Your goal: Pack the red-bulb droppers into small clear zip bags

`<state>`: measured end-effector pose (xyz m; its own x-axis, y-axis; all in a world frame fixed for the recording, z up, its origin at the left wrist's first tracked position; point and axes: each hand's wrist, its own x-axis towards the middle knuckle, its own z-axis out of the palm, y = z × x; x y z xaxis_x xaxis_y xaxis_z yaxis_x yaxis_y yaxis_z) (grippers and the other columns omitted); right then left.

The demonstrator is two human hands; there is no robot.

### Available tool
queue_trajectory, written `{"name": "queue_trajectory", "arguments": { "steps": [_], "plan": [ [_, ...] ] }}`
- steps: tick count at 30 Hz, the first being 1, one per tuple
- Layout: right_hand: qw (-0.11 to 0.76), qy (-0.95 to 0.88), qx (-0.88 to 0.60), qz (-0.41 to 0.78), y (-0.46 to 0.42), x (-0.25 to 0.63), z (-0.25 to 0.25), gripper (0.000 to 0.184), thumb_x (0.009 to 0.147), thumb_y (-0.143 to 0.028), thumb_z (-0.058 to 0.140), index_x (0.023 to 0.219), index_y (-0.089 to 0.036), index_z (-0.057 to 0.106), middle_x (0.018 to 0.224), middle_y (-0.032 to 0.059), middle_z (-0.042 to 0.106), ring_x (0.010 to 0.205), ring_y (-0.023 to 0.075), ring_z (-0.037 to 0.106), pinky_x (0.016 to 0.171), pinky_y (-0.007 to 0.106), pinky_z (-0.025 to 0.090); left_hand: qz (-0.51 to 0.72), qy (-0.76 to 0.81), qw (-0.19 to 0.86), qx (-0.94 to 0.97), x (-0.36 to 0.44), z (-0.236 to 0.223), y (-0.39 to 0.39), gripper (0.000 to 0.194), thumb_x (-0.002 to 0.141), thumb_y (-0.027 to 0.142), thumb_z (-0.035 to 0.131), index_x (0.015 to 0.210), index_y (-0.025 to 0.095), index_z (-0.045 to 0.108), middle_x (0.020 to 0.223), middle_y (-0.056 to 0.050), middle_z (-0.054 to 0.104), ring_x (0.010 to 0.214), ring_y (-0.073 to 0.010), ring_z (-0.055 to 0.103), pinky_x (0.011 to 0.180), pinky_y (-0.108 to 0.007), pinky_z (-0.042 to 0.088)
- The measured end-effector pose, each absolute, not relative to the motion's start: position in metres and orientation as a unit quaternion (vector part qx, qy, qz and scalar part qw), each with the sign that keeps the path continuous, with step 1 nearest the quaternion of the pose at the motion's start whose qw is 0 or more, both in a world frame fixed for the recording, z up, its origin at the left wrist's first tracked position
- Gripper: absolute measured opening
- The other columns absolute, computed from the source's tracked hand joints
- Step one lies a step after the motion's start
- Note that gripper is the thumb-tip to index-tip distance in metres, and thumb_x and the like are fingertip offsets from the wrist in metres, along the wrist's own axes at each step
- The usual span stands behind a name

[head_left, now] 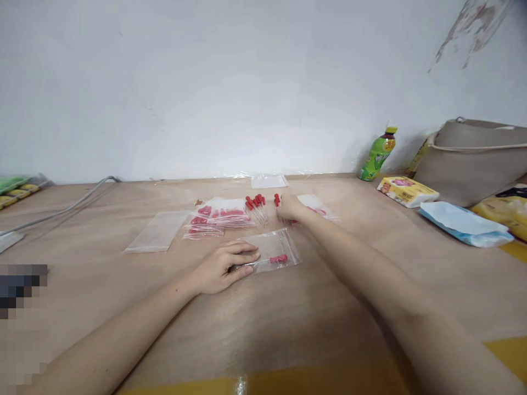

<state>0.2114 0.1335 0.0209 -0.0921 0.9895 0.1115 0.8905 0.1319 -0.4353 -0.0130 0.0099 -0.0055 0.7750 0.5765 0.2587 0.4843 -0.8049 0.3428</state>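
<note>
My left hand (230, 266) lies on a clear zip bag (274, 241), its fingers stretched over the bag's left part and the thumb apart from them. Inside that bag is a glass dropper with a red bulb (279, 258), pointing right. Farther back, my right hand (291, 208) reaches down with curled fingers beside red-bulbed droppers (276, 199); its fingertips are hidden, so what they hold cannot be made out. Just left of it lies a bunch of loose droppers (256, 203). Filled bags with red bulbs (224, 215) are piled to the left.
Flat clear bags (158, 231) lie at left, and another bag (315, 204) lies behind my right hand. A white packet (269, 181) is by the wall. At right stand a green bottle (377, 154), a tissue pack (407, 191), a blue-white packet (465, 224) and a grey bag (473, 159).
</note>
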Motion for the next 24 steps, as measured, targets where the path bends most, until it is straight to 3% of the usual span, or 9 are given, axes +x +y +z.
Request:
{"name": "queue_trajectory", "arguments": {
  "steps": [4, 7, 10, 13, 16, 20, 24],
  "plan": [
    [0.293, -0.716, -0.605, 0.190, 0.110, 0.232, 0.022, 0.060, 0.074, -0.016, 0.049, 0.129, -0.010, 0.026, 0.075, 0.0047, 0.062, 0.065, 0.0162, 0.060, 0.059, 0.025, 0.046, 0.179, 0.285, 0.131, 0.932, -0.012, -0.005, 0.010, 0.034, 0.090, 0.029, 0.046, 0.124, 0.026, 0.051, 0.127, -0.006, 0.050, 0.117, -0.0218, 0.045, 0.098, -0.039, 0.036],
    [0.425, -0.647, -0.554, 0.304, 0.086, 0.249, 0.011, 0.075, 0.070, -0.016, 0.050, 0.134, -0.016, 0.011, 0.057, -0.0066, 0.052, 0.050, 0.0136, 0.056, 0.051, 0.024, 0.046, 0.178, 0.289, 0.136, 0.931, -0.012, -0.004, 0.010, 0.034, 0.090, 0.029, 0.046, 0.124, 0.025, 0.051, 0.126, -0.006, 0.051, 0.117, -0.0215, 0.045, 0.098, -0.039, 0.037],
    [0.525, -0.566, -0.521, 0.365, 0.063, 0.261, -0.005, 0.081, 0.067, -0.019, 0.054, 0.133, -0.021, 0.007, 0.056, -0.0100, 0.049, 0.048, 0.0124, 0.056, 0.047, 0.024, 0.047, 0.176, 0.290, 0.135, 0.931, -0.012, -0.003, 0.010, 0.034, 0.090, 0.029, 0.046, 0.124, 0.026, 0.051, 0.127, -0.006, 0.051, 0.117, -0.0212, 0.045, 0.099, -0.039, 0.036],
    [0.568, -0.511, -0.500, 0.407, 0.047, 0.263, -0.017, 0.078, 0.066, -0.023, 0.058, 0.129, -0.022, 0.012, 0.058, -0.0099, 0.051, 0.048, 0.0116, 0.056, 0.048, 0.025, 0.049, 0.173, 0.292, 0.132, 0.931, -0.012, -0.003, 0.010, 0.035, 0.090, 0.030, 0.046, 0.124, 0.026, 0.051, 0.127, -0.005, 0.050, 0.117, -0.0209, 0.045, 0.099, -0.039, 0.035],
    [0.577, -0.464, -0.482, 0.469, 0.037, 0.258, -0.020, 0.058, 0.071, -0.031, 0.056, 0.118, -0.023, 0.023, 0.059, -0.0082, 0.054, 0.047, 0.0109, 0.057, 0.049, 0.025, 0.050, 0.170, 0.296, 0.129, 0.931, -0.012, -0.003, 0.010, 0.035, 0.090, 0.031, 0.047, 0.124, 0.026, 0.051, 0.127, -0.005, 0.050, 0.117, -0.0204, 0.045, 0.100, -0.038, 0.035],
    [0.554, -0.434, -0.451, 0.549, 0.032, 0.254, -0.019, 0.029, 0.076, -0.035, 0.053, 0.097, -0.023, 0.036, 0.062, -0.0063, 0.054, 0.053, 0.0109, 0.060, 0.055, 0.027, 0.051, 0.169, 0.306, 0.123, 0.929, -0.011, -0.004, 0.009, 0.037, 0.089, 0.032, 0.047, 0.125, 0.025, 0.049, 0.128, -0.004, 0.050, 0.118, -0.0204, 0.045, 0.100, -0.039, 0.035],
    [0.481, -0.506, -0.446, 0.560, 0.032, 0.266, -0.020, 0.025, 0.068, -0.033, 0.064, 0.084, -0.018, 0.051, 0.070, -0.0021, 0.058, 0.060, 0.0085, 0.058, 0.062, 0.025, 0.048, 0.170, 0.318, 0.123, 0.924, -0.010, -0.003, 0.007, 0.042, 0.089, 0.034, 0.048, 0.129, 0.024, 0.044, 0.130, -0.005, 0.048, 0.119, -0.0208, 0.043, 0.101, -0.039, 0.035]
  ]
}}
